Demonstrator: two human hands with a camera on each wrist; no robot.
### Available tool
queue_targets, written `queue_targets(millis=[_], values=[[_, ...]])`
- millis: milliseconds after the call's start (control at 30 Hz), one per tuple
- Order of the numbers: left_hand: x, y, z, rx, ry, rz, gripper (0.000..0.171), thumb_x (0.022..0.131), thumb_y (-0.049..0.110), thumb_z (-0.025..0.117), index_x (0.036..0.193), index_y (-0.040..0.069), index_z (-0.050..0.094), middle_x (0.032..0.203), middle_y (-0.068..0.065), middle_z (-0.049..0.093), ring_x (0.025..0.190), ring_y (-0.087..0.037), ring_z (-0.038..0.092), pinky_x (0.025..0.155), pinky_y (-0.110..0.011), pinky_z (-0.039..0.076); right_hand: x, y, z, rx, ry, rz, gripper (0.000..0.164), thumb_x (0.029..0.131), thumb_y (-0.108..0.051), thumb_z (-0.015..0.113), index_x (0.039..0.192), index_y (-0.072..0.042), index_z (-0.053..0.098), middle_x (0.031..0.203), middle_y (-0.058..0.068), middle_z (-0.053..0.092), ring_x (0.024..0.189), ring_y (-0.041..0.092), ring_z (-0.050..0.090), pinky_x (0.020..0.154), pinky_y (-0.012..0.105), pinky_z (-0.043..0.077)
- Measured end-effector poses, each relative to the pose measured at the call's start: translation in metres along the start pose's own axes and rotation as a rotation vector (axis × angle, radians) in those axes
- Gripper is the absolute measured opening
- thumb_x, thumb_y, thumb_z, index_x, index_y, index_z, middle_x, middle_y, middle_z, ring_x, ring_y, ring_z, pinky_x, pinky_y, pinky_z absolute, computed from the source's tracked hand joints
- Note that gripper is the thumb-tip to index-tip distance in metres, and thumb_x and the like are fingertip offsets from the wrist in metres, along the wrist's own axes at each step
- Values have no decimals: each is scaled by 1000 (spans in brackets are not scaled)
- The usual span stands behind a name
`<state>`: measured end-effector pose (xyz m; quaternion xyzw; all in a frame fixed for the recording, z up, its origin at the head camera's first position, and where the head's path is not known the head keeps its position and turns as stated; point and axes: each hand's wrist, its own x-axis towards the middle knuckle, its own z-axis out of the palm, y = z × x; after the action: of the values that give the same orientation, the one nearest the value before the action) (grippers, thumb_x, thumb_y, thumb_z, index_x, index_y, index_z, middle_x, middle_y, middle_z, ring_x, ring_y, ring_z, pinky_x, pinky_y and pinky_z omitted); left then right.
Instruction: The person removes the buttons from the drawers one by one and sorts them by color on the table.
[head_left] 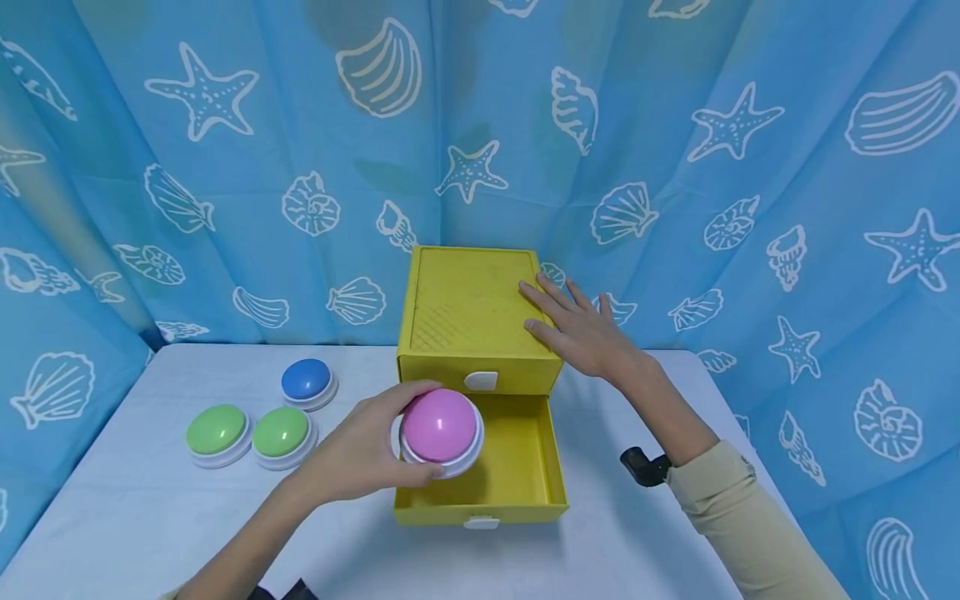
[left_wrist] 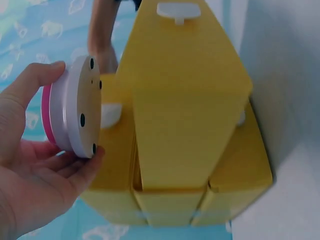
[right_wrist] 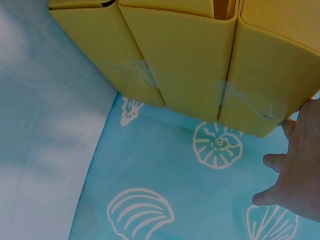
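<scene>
A pink push button with a white round base is held in my left hand, thumb on one side and fingers on the other. It hangs above a pulled-out yellow drawer. The left wrist view shows the flat underside of the button with small dark spots. My right hand has its fingers spread, touching the top right edge of the yellow drawer unit. In the right wrist view, that hand is beside the unit's top section; part of it is out of frame.
On the white table, to the left, are two green push buttons and a blue push button. A blue curtain with shell prints hangs close behind the unit. White handles stick out from the drawer fronts.
</scene>
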<state>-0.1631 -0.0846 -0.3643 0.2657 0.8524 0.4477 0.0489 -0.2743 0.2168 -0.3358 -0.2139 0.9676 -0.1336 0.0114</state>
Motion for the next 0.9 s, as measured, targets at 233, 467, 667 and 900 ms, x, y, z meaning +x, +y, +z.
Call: queue_targets(millis=[233, 467, 667, 900], values=[[-23, -16, -24, 39, 52, -26, 82, 63, 46, 81, 132, 23, 44, 124, 11, 49, 112, -10, 49, 88, -32, 48, 0, 1, 0, 9, -2, -5, 59, 92, -63, 21, 145, -41, 8, 152, -11, -2, 137, 27, -9, 101, 64, -11], [-46, -36, -41, 73, 66, -75, 83, 61, 46, 83, 132, 25, 44, 126, 11, 49, 115, -12, 48, 89, -35, 47, 0, 2, 1, 4, -2, -12, 59, 92, -62, 21, 145, -40, 7, 152, -10, -1, 137, 28, -7, 100, 65, -8], [-68, -60, -48, 87, 68, -185, 85, 63, 45, 82, 134, 22, 42, 130, 2, 47, 118, -23, 45, 88, -41, 47, 0, 1, 0, 19, -1, -17, 59, 92, -62, 21, 145, -40, 8, 152, -11, -1, 137, 26, -9, 100, 64, -9], [-91, -87, -55, 71, 74, -271, 82, 66, 42, 81, 135, 22, 41, 129, -4, 46, 113, -29, 45, 77, -37, 53, 0, 2, 1, 13, 0, -15, 59, 92, -62, 21, 145, -41, 7, 152, -11, -1, 137, 26, -9, 100, 64, -11]])
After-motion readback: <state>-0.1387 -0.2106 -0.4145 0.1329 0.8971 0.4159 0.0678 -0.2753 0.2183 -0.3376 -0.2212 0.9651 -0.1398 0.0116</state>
